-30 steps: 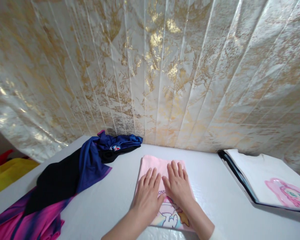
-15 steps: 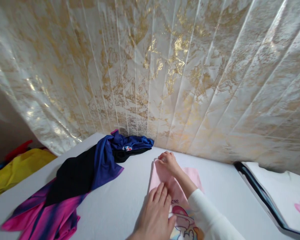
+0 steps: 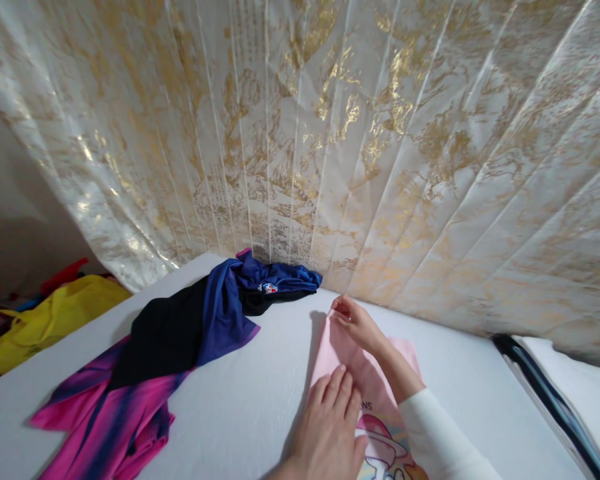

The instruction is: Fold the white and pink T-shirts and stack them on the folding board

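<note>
A pink shirt (image 3: 343,350) with dark lettering and a colourful cartoon print lies on the white surface in front of me. My left hand (image 3: 330,417) rests on its left part, palm down with fingers stretched out. Farther up, my right hand (image 3: 357,323), in a white sleeve, pinches the shirt's upper left corner between thumb and fingers. That corner is raised a little and throws a shadow to its left. My right forearm crosses over the shirt and hides part of it; its lower end runs out of view.
To the left lies a rumpled blue, black and pink garment (image 3: 165,333). Folded white and dark clothes (image 3: 570,380) are stacked at the right. A gold-patterned silvery curtain (image 3: 300,133) hangs behind the white surface (image 3: 240,407). Yellow cloth (image 3: 55,320) lies beyond the left edge.
My right hand has lifted the shirt's upper left corner slightly. My left hand stays flat on the shirt. The whole view has shifted a little.
</note>
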`<state>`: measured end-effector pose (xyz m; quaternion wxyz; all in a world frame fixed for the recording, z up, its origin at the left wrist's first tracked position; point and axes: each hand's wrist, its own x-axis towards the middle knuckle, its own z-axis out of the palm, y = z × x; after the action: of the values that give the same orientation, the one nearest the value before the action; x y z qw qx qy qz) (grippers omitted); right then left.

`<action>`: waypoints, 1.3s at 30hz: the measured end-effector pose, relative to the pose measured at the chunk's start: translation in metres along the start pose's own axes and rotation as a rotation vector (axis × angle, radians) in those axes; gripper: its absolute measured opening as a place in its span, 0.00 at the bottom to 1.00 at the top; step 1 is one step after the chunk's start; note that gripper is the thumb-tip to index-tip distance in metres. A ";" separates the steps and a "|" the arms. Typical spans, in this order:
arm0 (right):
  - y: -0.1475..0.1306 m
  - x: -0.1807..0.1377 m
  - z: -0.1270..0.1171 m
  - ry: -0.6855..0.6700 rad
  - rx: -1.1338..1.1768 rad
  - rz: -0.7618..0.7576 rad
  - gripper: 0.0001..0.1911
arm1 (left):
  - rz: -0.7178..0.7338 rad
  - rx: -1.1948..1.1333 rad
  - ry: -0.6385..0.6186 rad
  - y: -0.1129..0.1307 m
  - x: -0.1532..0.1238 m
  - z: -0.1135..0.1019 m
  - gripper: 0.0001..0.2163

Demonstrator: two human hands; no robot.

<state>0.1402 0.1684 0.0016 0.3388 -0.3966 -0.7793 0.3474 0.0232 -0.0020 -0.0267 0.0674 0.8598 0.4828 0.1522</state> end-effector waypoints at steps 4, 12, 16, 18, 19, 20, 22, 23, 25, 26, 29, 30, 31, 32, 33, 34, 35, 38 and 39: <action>0.005 -0.001 0.015 0.052 -0.050 0.015 0.05 | -0.004 0.001 0.021 -0.001 0.000 0.000 0.27; 0.020 -0.006 0.036 0.163 -0.018 0.032 0.05 | 0.004 -0.045 0.025 0.001 -0.002 -0.005 0.26; 0.021 -0.006 0.034 0.197 -0.002 0.029 0.08 | -0.066 -0.145 0.081 -0.004 -0.016 -0.014 0.22; 0.021 -0.007 0.032 0.212 0.002 0.027 0.09 | -0.202 -0.183 0.165 -0.011 -0.026 -0.020 0.15; 0.020 -0.007 0.032 0.217 0.006 0.025 0.09 | -0.268 -0.190 0.202 -0.016 -0.031 -0.023 0.11; 0.020 -0.008 0.031 0.220 0.012 0.021 0.09 | -0.319 -0.191 0.227 -0.020 -0.035 -0.027 0.07; 0.019 -0.009 0.031 0.223 0.031 0.013 0.08 | -0.375 -0.172 0.235 -0.028 -0.040 -0.033 0.04; 0.018 -0.009 0.030 0.223 0.044 0.010 0.09 | -0.391 -0.162 0.223 -0.030 -0.041 -0.035 0.04; 0.017 -0.010 0.030 0.223 0.072 0.004 0.09 | -0.407 -0.149 0.186 -0.032 -0.041 -0.039 0.05; 0.017 -0.010 0.030 0.223 0.084 0.001 0.09 | -0.405 -0.147 0.167 -0.031 -0.040 -0.040 0.05; 0.017 -0.010 0.029 0.211 0.106 -0.009 0.09 | -0.368 -0.132 0.148 -0.026 -0.037 -0.044 0.06; 0.017 -0.011 0.029 0.205 0.107 -0.012 0.09 | -0.353 -0.121 0.157 -0.025 -0.037 -0.045 0.06; 0.017 -0.011 0.029 0.200 0.104 -0.016 0.09 | -0.336 -0.112 0.169 -0.023 -0.037 -0.046 0.06; 0.018 -0.011 0.029 0.198 0.097 -0.020 0.09 | -0.317 -0.104 0.181 -0.022 -0.037 -0.048 0.06; 0.018 -0.011 0.029 0.198 0.087 -0.025 0.09 | -0.297 -0.099 0.190 -0.021 -0.037 -0.049 0.06; 0.018 -0.011 0.029 0.201 0.072 -0.030 0.09 | -0.276 -0.097 0.195 -0.021 -0.037 -0.049 0.07; 0.018 -0.011 0.029 0.206 0.054 -0.035 0.09 | -0.263 -0.096 0.197 -0.020 -0.038 -0.049 0.07; 0.018 -0.011 0.030 0.217 -0.017 -0.046 0.10 | -0.275 -0.080 0.177 -0.022 -0.038 -0.046 0.08; 0.018 -0.011 0.030 0.216 -0.043 -0.051 0.11 | -0.288 -0.069 0.164 -0.023 -0.038 -0.044 0.08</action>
<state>0.1277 0.1593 -0.0319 0.4209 -0.4190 -0.7553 0.2770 -0.0281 -0.0240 0.0017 0.0782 0.7636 0.5994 0.2271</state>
